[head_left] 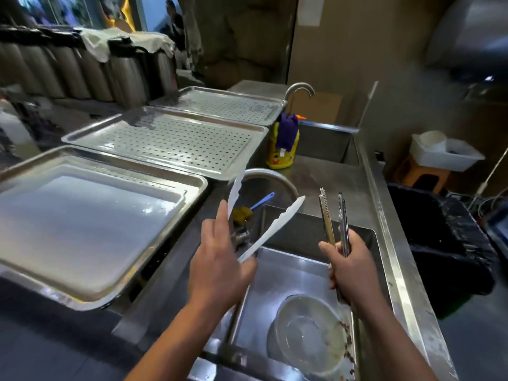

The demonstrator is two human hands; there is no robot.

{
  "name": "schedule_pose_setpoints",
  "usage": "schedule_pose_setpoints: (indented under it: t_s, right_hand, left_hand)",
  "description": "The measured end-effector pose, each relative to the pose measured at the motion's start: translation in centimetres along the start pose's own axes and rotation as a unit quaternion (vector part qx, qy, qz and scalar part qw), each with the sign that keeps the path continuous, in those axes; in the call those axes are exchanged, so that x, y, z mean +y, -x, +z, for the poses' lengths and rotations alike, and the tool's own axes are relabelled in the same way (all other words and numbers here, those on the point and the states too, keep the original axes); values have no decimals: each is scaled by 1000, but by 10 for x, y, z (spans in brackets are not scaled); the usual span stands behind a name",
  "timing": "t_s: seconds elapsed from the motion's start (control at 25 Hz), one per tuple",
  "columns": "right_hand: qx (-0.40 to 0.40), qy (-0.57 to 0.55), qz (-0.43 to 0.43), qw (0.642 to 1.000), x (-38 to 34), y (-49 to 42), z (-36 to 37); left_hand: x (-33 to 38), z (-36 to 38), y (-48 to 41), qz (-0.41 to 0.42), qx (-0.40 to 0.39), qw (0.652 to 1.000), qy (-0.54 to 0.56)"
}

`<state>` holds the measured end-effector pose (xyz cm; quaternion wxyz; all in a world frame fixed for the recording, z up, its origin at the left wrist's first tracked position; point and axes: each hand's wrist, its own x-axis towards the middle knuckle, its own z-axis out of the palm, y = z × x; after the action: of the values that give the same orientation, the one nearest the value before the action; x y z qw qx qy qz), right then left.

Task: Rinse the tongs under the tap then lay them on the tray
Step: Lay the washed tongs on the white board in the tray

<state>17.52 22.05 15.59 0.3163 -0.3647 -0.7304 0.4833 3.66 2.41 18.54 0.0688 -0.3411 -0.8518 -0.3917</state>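
A person stands at a steel sink (288,266), seen from above, with a pair of tongs in each hand. The left grip (217,259) curls round the hinge end of white plastic tongs (275,226), whose two arms spring wide apart and point away from it. The right grip (349,268) squeezes slim metal tongs (327,215) almost closed and holds them upright, tips up. Both pairs hang over the basin, probably so that drips fall into it. No running water shows.

Below the right grip, a clear bowl (308,334) lies in the basin. Just beyond the left grip sits a metal bowl (277,182) holding a blue-handled brush (262,200) and a yellow sponge (242,213). A gooseneck tap (299,90) stands well beyond both grips, past a yellow detergent bottle (283,144). Whether a nearer tap hides behind the left grip cannot be told.

Left of the left grip, on the steel surface, lies a tray (198,185) with a pale liner, and beyond it a perforated tray (170,141). The splayed plastic arms lie between the left grip and the brush bowl. A black-lined bin (439,243) stands right of the right grip.
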Motion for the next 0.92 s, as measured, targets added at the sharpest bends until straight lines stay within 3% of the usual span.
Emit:
schedule_pose_setpoints:
  t_s: [0.2,0.44,0.56,0.92]
  right_hand:
    - [-15,-7,-38,999,-48,28,41]
    - [-52,94,-55,993,-96,21,80]
    - [-107,102,-75,986,-123,10,105]
    - [-235,227,-154,933,-185,-10,207]
  left_hand:
    - [-20,-67,-6,17,22,1000,-13]
    - [-59,-134,-36,-23,-34,998,-42]
    - [-84,-154,-54,-37,-35,996,-71]
    - [-187,-183,-95,-149,-23,972,-179]
